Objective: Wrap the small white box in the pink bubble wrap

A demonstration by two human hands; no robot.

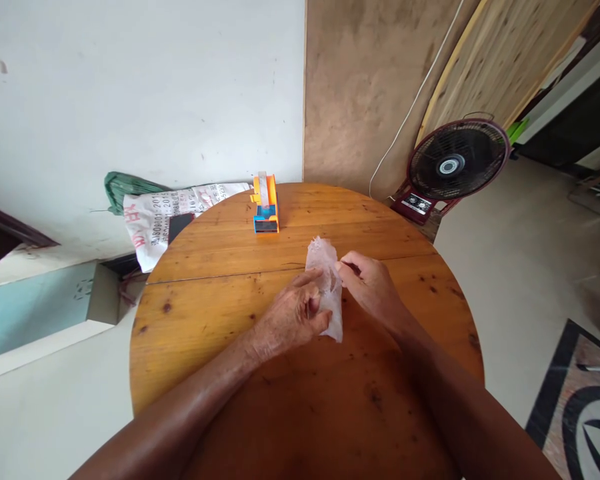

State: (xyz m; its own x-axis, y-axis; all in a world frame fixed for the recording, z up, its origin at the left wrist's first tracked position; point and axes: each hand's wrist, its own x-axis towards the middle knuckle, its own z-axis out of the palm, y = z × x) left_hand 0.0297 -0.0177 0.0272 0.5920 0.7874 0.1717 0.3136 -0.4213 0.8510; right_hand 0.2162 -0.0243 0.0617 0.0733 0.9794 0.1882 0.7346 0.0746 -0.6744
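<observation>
A narrow bundle of whitish, semi-clear plastic, which looks like bubble wrap [315,251], lies lengthwise on the round wooden table [200,320]. My left hand [294,310] reaches across its middle and holds it down, with curled fingers above and the thumb lower down. At the bundle's upper right edge, my right hand [364,277] is closed in a pinch on the plastic. Whatever is wrapped inside cannot be made out. Farther back on the tabletop stands an orange and blue tape dispenser [266,207] with a roll of tape, apart from both hands.
A dark red fan [453,167] stands beyond the table's right edge, below a white cord [415,107] on the wall. Behind the left edge lies a printed white sack [153,230] with green netting [130,190]. A pale green box [45,303] is at far left.
</observation>
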